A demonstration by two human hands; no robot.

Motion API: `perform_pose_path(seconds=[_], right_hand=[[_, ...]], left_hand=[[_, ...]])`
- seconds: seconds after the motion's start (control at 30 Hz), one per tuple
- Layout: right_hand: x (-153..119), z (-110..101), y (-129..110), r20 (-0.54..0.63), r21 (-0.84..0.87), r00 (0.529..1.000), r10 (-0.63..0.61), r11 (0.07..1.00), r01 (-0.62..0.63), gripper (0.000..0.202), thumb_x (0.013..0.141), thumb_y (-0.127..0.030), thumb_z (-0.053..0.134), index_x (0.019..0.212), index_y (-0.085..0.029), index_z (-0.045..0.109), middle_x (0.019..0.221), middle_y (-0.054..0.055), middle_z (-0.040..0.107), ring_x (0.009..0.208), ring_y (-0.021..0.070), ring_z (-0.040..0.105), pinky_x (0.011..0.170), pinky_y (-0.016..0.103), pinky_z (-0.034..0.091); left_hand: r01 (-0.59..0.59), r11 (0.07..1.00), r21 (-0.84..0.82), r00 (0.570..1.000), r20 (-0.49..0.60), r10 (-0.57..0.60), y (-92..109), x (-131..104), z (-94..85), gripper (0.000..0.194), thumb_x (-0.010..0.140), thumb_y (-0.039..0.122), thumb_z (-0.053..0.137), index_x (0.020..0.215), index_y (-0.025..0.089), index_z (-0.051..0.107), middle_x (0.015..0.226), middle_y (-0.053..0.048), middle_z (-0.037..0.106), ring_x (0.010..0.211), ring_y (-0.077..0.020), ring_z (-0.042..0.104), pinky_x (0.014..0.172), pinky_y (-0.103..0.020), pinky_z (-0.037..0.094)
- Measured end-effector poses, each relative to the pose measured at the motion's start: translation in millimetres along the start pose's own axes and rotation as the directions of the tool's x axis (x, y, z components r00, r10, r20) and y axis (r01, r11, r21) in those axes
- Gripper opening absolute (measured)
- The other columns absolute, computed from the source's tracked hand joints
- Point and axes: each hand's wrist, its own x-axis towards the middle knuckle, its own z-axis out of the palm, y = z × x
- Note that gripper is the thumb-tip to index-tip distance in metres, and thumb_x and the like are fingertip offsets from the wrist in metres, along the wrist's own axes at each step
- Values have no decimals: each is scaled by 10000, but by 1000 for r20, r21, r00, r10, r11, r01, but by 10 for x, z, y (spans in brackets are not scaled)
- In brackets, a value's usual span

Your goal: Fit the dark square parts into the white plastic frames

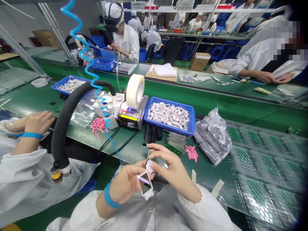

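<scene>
Close to my body, my left hand (128, 182) has its fingers closed on a small white plastic frame (151, 184) with a dark, glossy window. The frame is tilted and a white tab sticks out at its lower end. My right hand (169, 165) pinches a small white piece (149, 166) at the frame's upper end, where something thin and dark also shows. Whether that piece is joined to the frame I cannot tell. A blue band circles my left wrist. Beyond my hands lie thin strips on green boards (176, 142) and pink strips (192, 153).
A blue tray (191, 126) of white frames stands behind, beside a tape dispenser (131, 120). At right are a bag of dark parts (213, 138) and trays of green boards (262, 166). A black hose (59, 134) and co-worker's hand (39, 123) are left.
</scene>
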Motion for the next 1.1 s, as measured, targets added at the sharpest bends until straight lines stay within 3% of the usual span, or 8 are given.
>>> perform_pose_path(seconds=[0.3,0.43,0.57,0.7,0.8,0.87,0.97,1.1], right_hand=[[-105,388,166,-308,-192,918,-250,961,197,242,813,-134,563,979,-251,694,1012,58,709,901,193,674,793,337,550],[-44,388,113,-288,-162,946,-149,981,106,103,816,-187,570,771,-219,657,895,51,679,821,172,654,715,275,539],[-135,283,108,-265,-220,952,-152,971,94,198,863,-286,491,712,-207,592,838,50,582,779,165,595,677,263,503],[-351,155,481,-101,-331,993,66,939,-96,283,849,-357,475,631,-202,567,735,36,548,664,162,560,593,267,479],[-453,98,723,-78,-476,980,182,857,-197,261,801,-375,512,649,-201,633,747,68,567,702,210,573,631,337,484],[-442,73,682,-72,-388,978,195,898,-207,248,784,-408,543,812,-207,686,898,104,613,794,239,594,697,376,493],[-303,79,369,109,62,980,168,983,-176,392,807,-497,534,1093,-252,642,1144,101,613,952,240,603,811,378,489],[-93,233,27,295,501,953,63,840,-211,374,779,-496,608,1065,-262,665,1125,76,651,1067,228,576,937,379,429]], left_hand=[[-71,996,-51,993,-95,66,-25,64,37,349,629,446,737,884,208,736,1135,-93,574,963,-249,587,835,-341,444],[-102,991,-90,992,-89,94,-60,85,-9,346,627,421,748,866,171,736,1094,-110,615,986,-262,592,866,-349,434],[-138,965,-224,985,-131,111,-35,67,-141,425,619,415,757,937,134,719,999,-126,692,985,-257,617,951,-373,397],[-204,931,-303,970,-189,151,52,-32,-304,472,600,374,782,992,123,699,1125,-135,674,1036,-238,614,985,-353,392],[-156,918,-365,988,-65,142,114,-105,-340,396,610,362,779,924,129,716,1199,-136,636,1043,-251,618,975,-367,414],[-78,919,-387,994,43,103,135,-134,-303,374,610,367,779,888,123,720,1228,-142,615,1012,-247,634,952,-362,435],[32,923,-383,989,148,26,137,-143,-205,398,599,382,783,866,95,714,1201,-157,626,931,-231,663,896,-353,474],[105,915,-389,980,197,-29,135,-122,-127,558,589,382,791,1025,56,669,1016,-155,708,932,-234,663,882,-340,478]])
